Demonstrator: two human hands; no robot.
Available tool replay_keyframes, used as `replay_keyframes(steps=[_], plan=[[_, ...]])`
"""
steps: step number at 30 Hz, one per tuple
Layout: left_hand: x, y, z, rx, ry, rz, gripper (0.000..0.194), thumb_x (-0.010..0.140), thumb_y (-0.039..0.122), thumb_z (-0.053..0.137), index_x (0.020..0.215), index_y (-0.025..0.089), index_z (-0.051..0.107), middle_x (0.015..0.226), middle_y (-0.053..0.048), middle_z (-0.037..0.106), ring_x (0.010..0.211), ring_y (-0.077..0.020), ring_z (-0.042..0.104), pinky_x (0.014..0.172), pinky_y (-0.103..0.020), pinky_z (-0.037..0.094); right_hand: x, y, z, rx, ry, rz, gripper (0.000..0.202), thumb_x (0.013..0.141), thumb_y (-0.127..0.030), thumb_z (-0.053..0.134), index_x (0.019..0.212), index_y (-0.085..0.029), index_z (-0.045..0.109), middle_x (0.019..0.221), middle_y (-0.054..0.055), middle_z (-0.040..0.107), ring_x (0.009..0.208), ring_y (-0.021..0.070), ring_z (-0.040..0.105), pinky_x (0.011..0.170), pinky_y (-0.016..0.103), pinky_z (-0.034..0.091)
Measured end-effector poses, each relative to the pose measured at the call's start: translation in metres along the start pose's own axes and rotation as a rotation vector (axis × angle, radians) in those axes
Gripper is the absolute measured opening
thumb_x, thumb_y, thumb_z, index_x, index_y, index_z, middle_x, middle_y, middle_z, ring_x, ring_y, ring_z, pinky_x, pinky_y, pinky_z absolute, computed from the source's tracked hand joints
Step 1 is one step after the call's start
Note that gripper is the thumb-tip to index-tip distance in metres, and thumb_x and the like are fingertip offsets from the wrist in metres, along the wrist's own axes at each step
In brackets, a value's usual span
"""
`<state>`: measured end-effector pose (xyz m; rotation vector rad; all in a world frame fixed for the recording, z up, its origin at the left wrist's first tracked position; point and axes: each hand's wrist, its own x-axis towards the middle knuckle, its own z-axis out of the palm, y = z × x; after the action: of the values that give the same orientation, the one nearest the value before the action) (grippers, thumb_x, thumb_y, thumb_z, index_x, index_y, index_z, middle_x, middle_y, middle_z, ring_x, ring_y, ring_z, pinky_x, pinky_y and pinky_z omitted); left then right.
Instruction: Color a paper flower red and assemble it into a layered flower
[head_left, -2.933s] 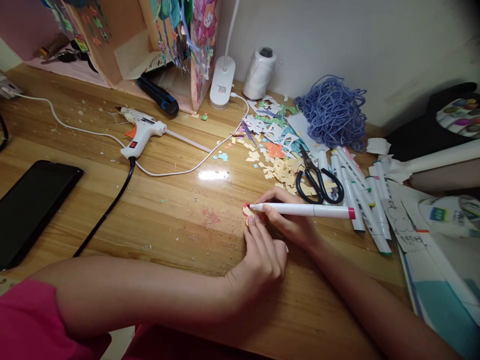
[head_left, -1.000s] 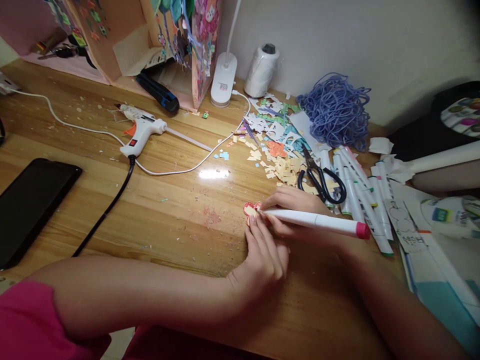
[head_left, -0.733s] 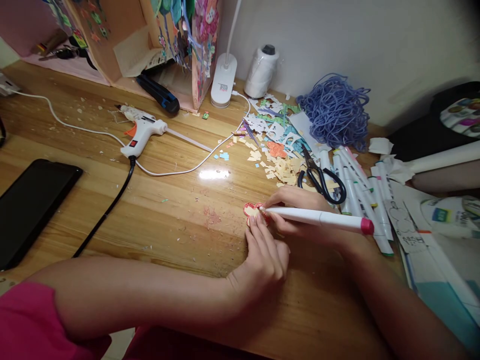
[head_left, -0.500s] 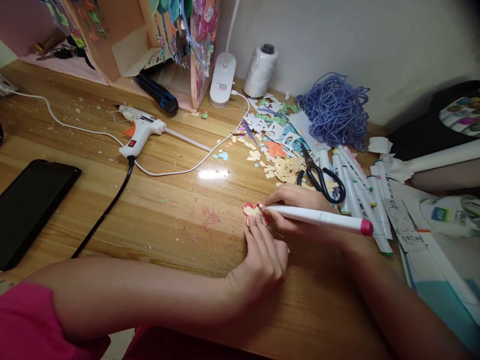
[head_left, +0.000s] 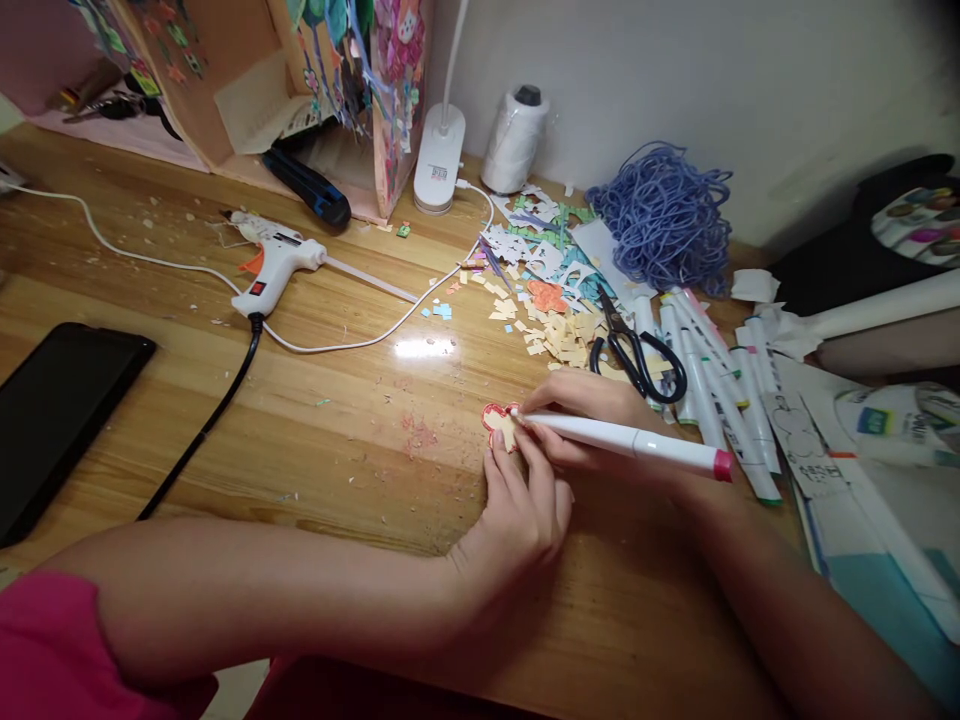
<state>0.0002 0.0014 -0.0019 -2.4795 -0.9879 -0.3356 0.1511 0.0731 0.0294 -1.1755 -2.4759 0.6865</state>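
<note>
A small tan paper cutout (head_left: 499, 424) with a red outline lies on the wooden desk (head_left: 337, 440). My left hand (head_left: 521, 510) presses its fingertips on the cutout's near edge. My right hand (head_left: 592, 420) holds a white marker (head_left: 637, 446) with a pink end cap, and the marker's tip touches the cutout's top right edge. Part of the cutout is hidden under my fingers.
Black scissors (head_left: 637, 355) and several white markers (head_left: 712, 370) lie just right of my hands, beside paper scraps (head_left: 555, 300). A glue gun (head_left: 270, 265) with its black cord, a dark phone (head_left: 52, 410), purple cord (head_left: 660, 215), a thread spool (head_left: 514, 140) and a lamp base (head_left: 439, 160) sit farther back.
The marker tip has travelled along the cutout's edge from its left side to its upper right, and more red outline shows. My left hand has stayed pressed on the cutout.
</note>
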Motion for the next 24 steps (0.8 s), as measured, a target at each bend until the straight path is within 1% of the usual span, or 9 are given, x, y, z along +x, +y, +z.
replay_keyframes(steps=[3, 5, 8, 12, 14, 18, 22, 24], plan=[[-0.0001, -0.0002, -0.0009, -0.023, 0.011, 0.010, 0.022, 0.087, 0.022, 0.049, 0.091, 0.004, 0.061, 0.102, -0.022, 0.066, 0.087, -0.0345, 0.067, 0.070, -0.040, 0.057, 0.0002, -0.0008, -0.0005, 0.015, -0.016, -0.001, 0.010, 0.079, -0.020, 0.055, 0.086, -0.017, 0.062, 0.079, 0.003, 0.065, 0.071, 0.0139, 0.058, 0.065, 0.025, 0.044], [0.0000, -0.0003, -0.0015, -0.015, 0.007, 0.022, 0.023, 0.088, 0.021, 0.048, 0.094, 0.002, 0.061, 0.101, -0.023, 0.067, 0.087, -0.0346, 0.066, 0.070, -0.040, 0.057, 0.0009, -0.0020, -0.0010, 0.022, -0.023, -0.014, 0.010, 0.079, -0.019, 0.054, 0.086, -0.017, 0.062, 0.079, 0.003, 0.065, 0.071, 0.0138, 0.059, 0.064, 0.024, 0.044], [0.0005, -0.0004, -0.0023, 0.011, 0.013, 0.016, 0.025, 0.087, 0.022, 0.049, 0.093, 0.001, 0.061, 0.100, -0.025, 0.066, 0.087, -0.0352, 0.066, 0.070, -0.041, 0.057, 0.0017, -0.0037, -0.0018, 0.000, 0.005, -0.007, 0.010, 0.079, -0.018, 0.054, 0.084, -0.017, 0.062, 0.077, 0.003, 0.065, 0.071, 0.0137, 0.058, 0.064, 0.024, 0.044], [0.0004, -0.0004, -0.0035, 0.026, 0.009, 0.035, 0.028, 0.088, 0.021, 0.047, 0.100, 0.000, 0.061, 0.099, -0.024, 0.067, 0.087, -0.0341, 0.066, 0.072, -0.041, 0.057, 0.0019, -0.0049, -0.0025, 0.011, -0.025, -0.015, 0.011, 0.079, -0.018, 0.054, 0.086, -0.016, 0.062, 0.078, 0.003, 0.065, 0.071, 0.0137, 0.058, 0.065, 0.025, 0.044], [0.0000, -0.0002, -0.0041, 0.036, 0.002, 0.032, 0.028, 0.088, 0.022, 0.048, 0.099, -0.001, 0.061, 0.100, -0.024, 0.067, 0.088, -0.0344, 0.066, 0.072, -0.041, 0.057, 0.0020, -0.0049, -0.0025, 0.008, -0.014, -0.020, 0.010, 0.079, -0.018, 0.054, 0.085, -0.016, 0.062, 0.077, 0.003, 0.064, 0.071, 0.0139, 0.058, 0.065, 0.025, 0.043], [-0.0006, 0.0004, -0.0050, 0.055, 0.006, 0.042, 0.030, 0.086, 0.023, 0.052, 0.100, -0.001, 0.061, 0.098, -0.024, 0.067, 0.089, -0.0337, 0.066, 0.073, -0.039, 0.056, 0.0021, -0.0050, -0.0019, 0.027, -0.041, -0.036, 0.010, 0.080, -0.018, 0.053, 0.084, -0.017, 0.062, 0.077, 0.003, 0.065, 0.071, 0.0140, 0.058, 0.066, 0.025, 0.043], [-0.0004, 0.0002, -0.0055, 0.064, 0.032, 0.007, 0.033, 0.087, 0.026, 0.051, 0.098, -0.003, 0.062, 0.099, -0.024, 0.067, 0.094, -0.0307, 0.065, 0.078, -0.034, 0.055, 0.0018, -0.0060, -0.0016, 0.040, -0.012, -0.023, 0.010, 0.080, -0.019, 0.053, 0.084, -0.016, 0.062, 0.077, 0.004, 0.064, 0.071, 0.0139, 0.058, 0.066, 0.025, 0.043], [-0.0007, -0.0002, -0.0061, 0.063, 0.034, 0.009, 0.034, 0.087, 0.027, 0.052, 0.100, -0.003, 0.061, 0.098, -0.023, 0.067, 0.093, -0.0293, 0.066, 0.079, -0.033, 0.054, 0.0018, -0.0065, -0.0014, 0.052, -0.031, -0.015, 0.011, 0.080, -0.019, 0.053, 0.086, -0.016, 0.062, 0.079, 0.004, 0.065, 0.072, 0.0140, 0.059, 0.066, 0.025, 0.044]])
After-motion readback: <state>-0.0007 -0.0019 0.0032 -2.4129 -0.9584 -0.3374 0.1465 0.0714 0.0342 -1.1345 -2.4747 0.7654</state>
